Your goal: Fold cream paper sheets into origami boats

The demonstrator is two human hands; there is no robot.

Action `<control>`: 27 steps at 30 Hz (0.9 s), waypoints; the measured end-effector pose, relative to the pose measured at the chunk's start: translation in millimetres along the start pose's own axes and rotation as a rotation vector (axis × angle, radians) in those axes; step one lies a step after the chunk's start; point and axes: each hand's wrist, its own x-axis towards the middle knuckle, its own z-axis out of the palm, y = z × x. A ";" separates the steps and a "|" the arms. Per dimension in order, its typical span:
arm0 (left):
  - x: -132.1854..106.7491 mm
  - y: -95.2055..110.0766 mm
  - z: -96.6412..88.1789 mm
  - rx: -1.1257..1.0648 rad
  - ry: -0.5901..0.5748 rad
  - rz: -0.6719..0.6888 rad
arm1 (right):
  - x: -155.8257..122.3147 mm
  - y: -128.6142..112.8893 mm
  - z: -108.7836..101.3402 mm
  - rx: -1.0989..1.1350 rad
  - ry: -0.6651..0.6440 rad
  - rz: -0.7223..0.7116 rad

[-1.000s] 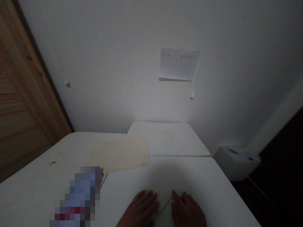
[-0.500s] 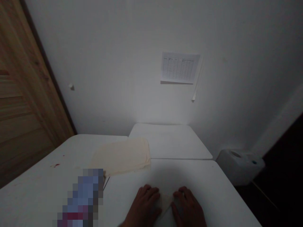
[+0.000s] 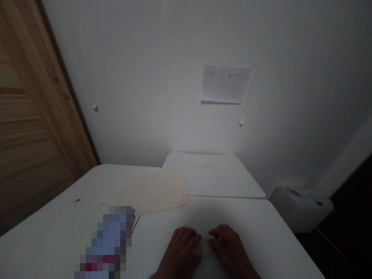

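Note:
On the white table (image 3: 162, 240), a small thin pale sheet (image 3: 205, 252) lies between my two hands, partly covered by them. My left hand (image 3: 183, 248) has its fingers curled down at the left side of this sheet, its thumb close to the middle. At the sheet's upper right side, my right hand (image 3: 226, 244) is closed, thumb and fingers pinched near the edge. Poor light makes the exact grip hard to see. Beyond my left hand, a stack of thin cream-coloured sheets (image 3: 154, 190) rests across the table joint.
A pixelated bluish shape (image 3: 110, 236) covers the left front area. Small red marks (image 3: 77, 201) show on the left tabletop. A whitish plastic container (image 3: 299, 209) stands beyond the right edge. A printed chart (image 3: 225, 83) hangs on the wall, and a wooden door (image 3: 37, 97) is at left.
My right hand has lifted slightly and turned inward, its fingertips nearer my left hand. The small sheet's visible part has narrowed. The view has shifted a little to the left.

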 end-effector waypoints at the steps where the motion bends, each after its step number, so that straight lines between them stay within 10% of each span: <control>1: -1.1 -0.7 -0.4 0.000 0.033 -0.019 | 2.7 -1.1 -0.3 0.041 0.004 0.007; 6: 6.5 -7.7 -1.3 -0.144 0.388 -0.366 | 15.2 -16.0 4.9 0.216 0.156 0.017; 11: 30.6 -11.7 -1.1 -0.644 0.370 -0.679 | 22.0 -23.3 21.4 0.263 0.231 -0.030; 27: 40.5 -4.5 -4.1 -0.816 0.340 -0.653 | 18.4 -28.5 23.1 0.237 0.146 -0.072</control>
